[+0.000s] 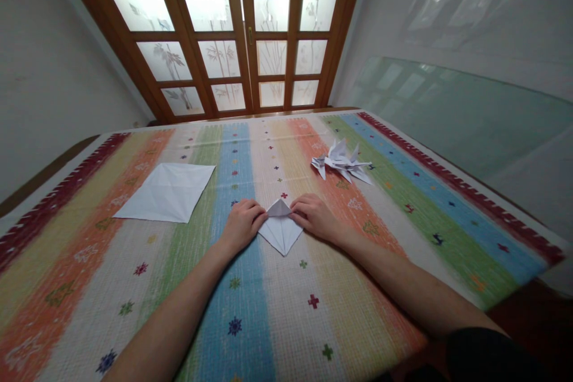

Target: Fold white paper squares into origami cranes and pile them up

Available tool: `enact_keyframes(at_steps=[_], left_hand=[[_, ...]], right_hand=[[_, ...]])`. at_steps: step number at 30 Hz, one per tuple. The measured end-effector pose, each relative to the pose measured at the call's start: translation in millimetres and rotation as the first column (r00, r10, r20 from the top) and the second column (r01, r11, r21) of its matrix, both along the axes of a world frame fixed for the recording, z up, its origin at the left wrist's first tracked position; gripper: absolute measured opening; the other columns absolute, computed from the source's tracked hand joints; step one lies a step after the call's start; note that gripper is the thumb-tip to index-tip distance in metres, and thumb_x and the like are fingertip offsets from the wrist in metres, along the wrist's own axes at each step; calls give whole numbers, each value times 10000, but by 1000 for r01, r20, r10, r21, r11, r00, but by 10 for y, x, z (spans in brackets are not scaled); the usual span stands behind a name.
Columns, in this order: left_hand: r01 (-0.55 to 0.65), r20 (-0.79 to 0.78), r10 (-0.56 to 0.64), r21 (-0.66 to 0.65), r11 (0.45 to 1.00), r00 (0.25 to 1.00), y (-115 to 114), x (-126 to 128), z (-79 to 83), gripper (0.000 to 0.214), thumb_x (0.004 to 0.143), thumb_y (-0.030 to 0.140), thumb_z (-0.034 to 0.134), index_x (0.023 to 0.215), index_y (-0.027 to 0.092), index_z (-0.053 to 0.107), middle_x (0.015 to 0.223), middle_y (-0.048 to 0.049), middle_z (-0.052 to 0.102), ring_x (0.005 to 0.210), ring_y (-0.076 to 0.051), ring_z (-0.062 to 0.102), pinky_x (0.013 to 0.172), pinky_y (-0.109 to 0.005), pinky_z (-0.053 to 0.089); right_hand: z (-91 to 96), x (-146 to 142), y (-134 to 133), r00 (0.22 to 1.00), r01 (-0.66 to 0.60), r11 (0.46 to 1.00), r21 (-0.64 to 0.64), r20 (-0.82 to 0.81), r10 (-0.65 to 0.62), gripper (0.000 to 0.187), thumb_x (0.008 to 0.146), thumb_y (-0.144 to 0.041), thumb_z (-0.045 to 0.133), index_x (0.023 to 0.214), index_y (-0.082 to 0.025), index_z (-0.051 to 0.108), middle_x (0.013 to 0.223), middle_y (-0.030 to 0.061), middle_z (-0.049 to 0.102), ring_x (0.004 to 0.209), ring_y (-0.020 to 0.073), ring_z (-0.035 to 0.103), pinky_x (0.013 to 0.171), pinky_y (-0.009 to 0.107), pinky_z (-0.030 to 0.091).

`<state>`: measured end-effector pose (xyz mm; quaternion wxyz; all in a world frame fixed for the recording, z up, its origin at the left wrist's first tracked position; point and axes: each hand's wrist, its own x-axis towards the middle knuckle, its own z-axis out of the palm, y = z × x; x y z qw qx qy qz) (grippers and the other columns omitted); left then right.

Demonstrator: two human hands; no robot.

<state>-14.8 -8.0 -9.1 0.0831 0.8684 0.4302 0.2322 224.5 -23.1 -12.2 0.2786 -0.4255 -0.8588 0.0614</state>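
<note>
A small white sheet of folded paper [283,231] lies on the tablecloth between my hands, its lower corner pointing toward me. Creases run down its middle, and a triangular flap shows at its top. My left hand [244,222] pinches the paper's left corner with thumb and fingers. On the opposite side, my right hand [314,215] has its fingers closed on the right corner. Both wrists rest low over the cloth. The fingertips partly cover the two side corners.
A flat white paper sheet [168,193] with fold lines lies to the left. Several folded paper cranes [342,161] sit in a cluster at the back right. A striped tablecloth [233,286] covers the table. Beyond it stand wooden doors [244,71] with frosted panes.
</note>
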Motion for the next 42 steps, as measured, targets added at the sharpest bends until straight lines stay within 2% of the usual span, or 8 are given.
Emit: enact_keyframes(at_steps=[5, 13, 17, 20, 24, 32, 37, 42], left_hand=[[-87, -8, 87, -64, 994, 996, 11, 25, 30, 191, 886, 302, 578, 786, 189, 695, 852, -54, 664, 856, -228, 583, 779, -382, 433], [-201, -69, 198, -41, 979, 978, -6, 98, 50, 214, 873, 304, 585, 718, 175, 657, 800, -64, 634, 850, -244, 573, 746, -380, 421], [-183, -120, 184, 19, 983, 976, -28, 114, 40, 125, 875, 256, 582, 840, 175, 671, 882, -78, 634, 903, -255, 565, 773, -391, 422], [-68, -112, 76, 79, 995, 991, -35, 106, 7, 164, 895, 221, 560, 992, 234, 690, 1011, -73, 640, 963, -252, 552, 814, -399, 418], [40, -135, -26, 102, 994, 990, -43, 88, -23, 190, 901, 198, 548, 995, 259, 702, 1004, -58, 655, 948, -248, 550, 822, -400, 425], [-87, 114, 91, -41, 995, 989, -11, 46, -23, 431, 818, 204, 630, 1240, 175, 543, 896, -34, 638, 829, -196, 593, 785, -344, 479], [-13, 140, 21, -61, 998, 990, -11, 4, -19, 94, 825, 185, 631, 903, 194, 681, 834, -26, 636, 808, -176, 604, 757, -306, 476], [77, 17, -77, 5, 997, 997, -36, -37, -13, 110, 846, 189, 614, 816, 192, 720, 854, -50, 672, 802, -184, 612, 757, -318, 466]], right_hand=[[5, -44, 12, 993, 114, 992, -57, -34, -116, 193, 884, -247, 616, 708, -172, 641, 823, 59, 680, 820, 194, 596, 786, 346, 428], [51, -147, 11, 948, 311, 946, -87, 97, -303, 216, 895, -300, 619, 724, -169, 634, 856, 71, 647, 852, 211, 550, 764, 347, 365], [94, -188, -6, 912, 387, 918, -86, 182, -367, 213, 899, -329, 613, 765, -165, 642, 909, 79, 650, 907, 230, 547, 781, 358, 332], [121, -194, -18, 901, 410, 907, -94, 198, -387, 205, 907, -327, 600, 792, -164, 648, 924, 82, 654, 918, 233, 548, 792, 362, 321], [102, -145, -40, 940, 338, 931, -139, 109, -324, 172, 888, -306, 617, 792, -166, 647, 924, 75, 659, 913, 226, 557, 809, 362, 342], [9, -15, -16, 971, 156, 971, -179, -154, -184, 118, 790, -173, 670, 907, -179, 683, 943, 69, 655, 895, 206, 585, 815, 351, 417], [-9, 16, 5, 983, 54, 987, -153, -165, -79, 96, 809, -126, 649, 833, -194, 713, 874, 54, 684, 870, 194, 606, 810, 345, 410], [-24, 6, -9, 996, -19, 994, -107, -86, 10, 103, 815, -126, 667, 813, -204, 735, 873, 55, 700, 890, 203, 613, 843, 371, 389]])
